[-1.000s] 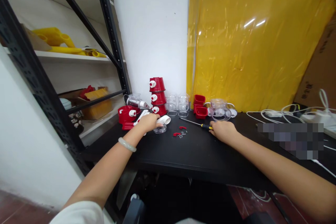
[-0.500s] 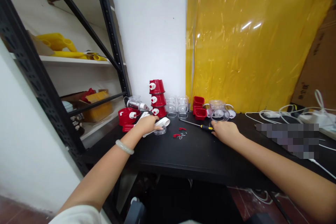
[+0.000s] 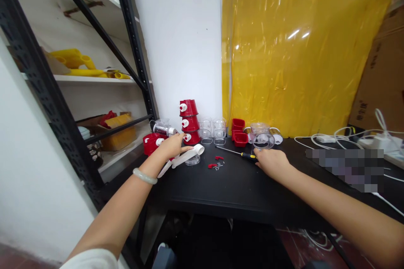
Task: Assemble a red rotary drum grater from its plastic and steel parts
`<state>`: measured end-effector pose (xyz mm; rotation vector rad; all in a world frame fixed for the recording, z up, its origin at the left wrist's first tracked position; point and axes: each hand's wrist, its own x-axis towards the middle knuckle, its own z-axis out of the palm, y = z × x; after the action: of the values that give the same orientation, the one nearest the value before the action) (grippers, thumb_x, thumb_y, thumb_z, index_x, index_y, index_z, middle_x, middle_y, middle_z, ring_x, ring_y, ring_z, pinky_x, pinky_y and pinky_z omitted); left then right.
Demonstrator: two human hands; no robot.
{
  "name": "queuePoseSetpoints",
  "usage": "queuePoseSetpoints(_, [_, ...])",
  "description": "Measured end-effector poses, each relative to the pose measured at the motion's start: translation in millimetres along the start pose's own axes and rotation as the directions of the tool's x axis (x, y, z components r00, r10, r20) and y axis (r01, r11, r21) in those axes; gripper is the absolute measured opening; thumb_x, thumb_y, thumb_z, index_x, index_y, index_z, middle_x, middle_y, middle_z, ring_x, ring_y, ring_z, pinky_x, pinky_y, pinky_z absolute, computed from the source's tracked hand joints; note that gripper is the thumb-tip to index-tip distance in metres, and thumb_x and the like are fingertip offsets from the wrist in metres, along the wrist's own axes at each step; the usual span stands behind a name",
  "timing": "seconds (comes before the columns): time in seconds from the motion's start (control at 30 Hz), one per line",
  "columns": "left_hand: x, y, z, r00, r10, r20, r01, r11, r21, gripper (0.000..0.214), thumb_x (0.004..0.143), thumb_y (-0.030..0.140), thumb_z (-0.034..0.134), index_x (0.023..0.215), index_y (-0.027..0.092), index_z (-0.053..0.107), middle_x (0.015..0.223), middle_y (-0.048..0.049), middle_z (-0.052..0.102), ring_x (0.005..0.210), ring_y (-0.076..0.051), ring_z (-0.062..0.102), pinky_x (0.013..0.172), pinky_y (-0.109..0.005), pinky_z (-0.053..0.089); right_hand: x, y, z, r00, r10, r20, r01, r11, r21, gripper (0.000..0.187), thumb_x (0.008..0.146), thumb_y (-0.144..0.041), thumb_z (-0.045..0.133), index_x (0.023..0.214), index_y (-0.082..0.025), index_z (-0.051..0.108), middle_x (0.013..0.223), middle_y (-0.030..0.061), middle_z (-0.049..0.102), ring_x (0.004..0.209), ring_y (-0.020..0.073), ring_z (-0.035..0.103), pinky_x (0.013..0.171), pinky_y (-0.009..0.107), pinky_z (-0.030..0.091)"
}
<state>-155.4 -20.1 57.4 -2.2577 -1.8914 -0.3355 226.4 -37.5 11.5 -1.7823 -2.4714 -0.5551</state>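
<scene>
My left hand [image 3: 171, 148] reaches over the left of the black table, thumb and forefinger apart; its other fingers are partly hidden. Under its thumb lies a white crank-like handle [image 3: 189, 155], one round end resting by a clear plastic piece [image 3: 193, 161]. Beside the wrist is another white strip-shaped part [image 3: 164, 169]. My right hand [image 3: 272, 160] closes its fingertips on the handle end of a screwdriver [image 3: 248, 156], whose shaft points left along the tabletop. Between the hands lie small red parts [image 3: 212, 166] and several screws [image 3: 220, 164].
Stacked red bases [image 3: 190, 123], clear containers [image 3: 213, 129], red trays [image 3: 240, 138] and a grater drum [image 3: 164, 129] line the back. White cables [image 3: 325, 138] and a power strip [image 3: 385, 145] lie at right. A black-framed shelf [image 3: 139, 50] stands left.
My left hand has shifted slightly left and its thumb and forefinger have spread, showing more of the white handle. My right hand stays at the screwdriver. The view has tilted slightly.
</scene>
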Motion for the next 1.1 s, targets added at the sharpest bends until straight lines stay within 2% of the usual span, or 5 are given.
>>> queuePoseSetpoints(0.1, [15.6,-13.4,-18.7,0.983,-0.095,-0.157,0.081,0.993,-0.089,0.074,0.083,0.062,0.056,0.135,0.011,0.046,0.124,-0.0212,0.059,0.114,-0.032,0.059,0.097,-0.039,0.044,-0.2,-2.5,-2.5,1.0,-0.002,-0.008,0.002,1.0,0.005,0.021,0.086,-0.023,0.061,0.104,-0.013,0.065,0.089,0.0171,0.073,0.083,0.0314,0.073,0.064,0.036,0.052])
queuePoseSetpoints(0.2, [43.3,-22.0,-45.5,0.856,-0.286,-0.431,0.213,0.954,-0.21,0.084,0.081,0.053,0.063,0.146,0.009,0.031,0.137,-0.0246,0.047,0.128,-0.033,0.049,0.108,-0.04,0.036,1.3,-8.1,-5.3,1.0,-0.007,-0.011,0.007,1.0,0.006,0.02,0.086,-0.022,0.061,0.103,-0.012,0.065,0.09,0.0184,0.073,0.082,0.032,0.073,0.064,0.036,0.052])
queuePoseSetpoints(0.3, [75.9,-19.6,-66.5,0.763,-0.393,-0.513,0.239,0.909,-0.342,0.097,0.076,0.053,0.069,0.149,0.009,0.022,0.143,-0.0253,0.04,0.138,-0.034,0.038,0.112,-0.041,0.032,3.4,-16.1,-7.0,1.0,-0.017,-0.014,0.017,1.0,0.003,0.021,0.086,-0.023,0.062,0.103,-0.011,0.064,0.089,0.0191,0.073,0.083,0.0325,0.073,0.064,0.036,0.052])
queuePoseSetpoints(0.57, [137.2,-9.2,-48.3,0.704,-0.618,-0.349,0.366,0.737,-0.568,0.128,0.06,0.061,0.079,0.152,0.006,0.007,0.145,-0.0325,0.037,0.133,-0.04,0.044,0.107,-0.046,0.039,5.9,-29.7,-6.5,0.999,-0.044,-0.029,0.044,0.999,-0.005,0.021,0.088,-0.029,0.059,0.101,-0.012,0.064,0.087,0.017,0.073,0.081,0.0315,0.073,0.062,0.034,0.051])
queuePoseSetpoints(1.1, [155.5,-14.6,-26.8,0.72,-0.481,-0.501,0.226,0.845,-0.486,0.053,0.078,0.036,0.069,0.127,0.019,0.055,0.12,-0.0133,0.066,0.11,-0.027,0.061,0.095,-0.037,0.046,-2.7,-22.1,-12.2,0.983,-0.061,-0.175,0.059,0.998,-0.012,0.032,0.097,-0.041,0.039,0.096,-0.018,0.062,0.079,0.0114,0.071,0.071,0.0291,0.072,0.055,0.031,0.046])
